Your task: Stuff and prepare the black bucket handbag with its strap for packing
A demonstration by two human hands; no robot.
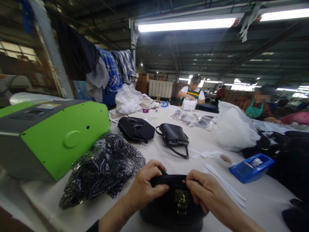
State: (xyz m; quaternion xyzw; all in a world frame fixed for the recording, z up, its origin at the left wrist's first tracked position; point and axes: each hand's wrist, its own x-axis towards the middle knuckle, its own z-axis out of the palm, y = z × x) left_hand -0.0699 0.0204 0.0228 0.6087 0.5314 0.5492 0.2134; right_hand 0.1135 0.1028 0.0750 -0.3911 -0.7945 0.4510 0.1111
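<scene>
A black handbag [166,209] with a gold-coloured clasp [181,199] stands upright on the table right in front of me. My left hand [147,183] grips its top edge at the left, thumb on the near face and fingers over the rim. At the right of the top edge, my right hand [202,190] is closed in a pinch on the bag, close to a small metal piece. The bag's inside is out of sight. Beyond it lie a black leather shoulder bag [172,132] with its strap and a flat black bag [130,129].
To the left stands a green and grey machine [65,138], with crumpled black patterned plastic film [103,164] beside it. A blue tape dispenser [252,167], a tape roll [225,160] and white strips [224,183] lie right. Behind are a white plastic bag [235,129] and two people.
</scene>
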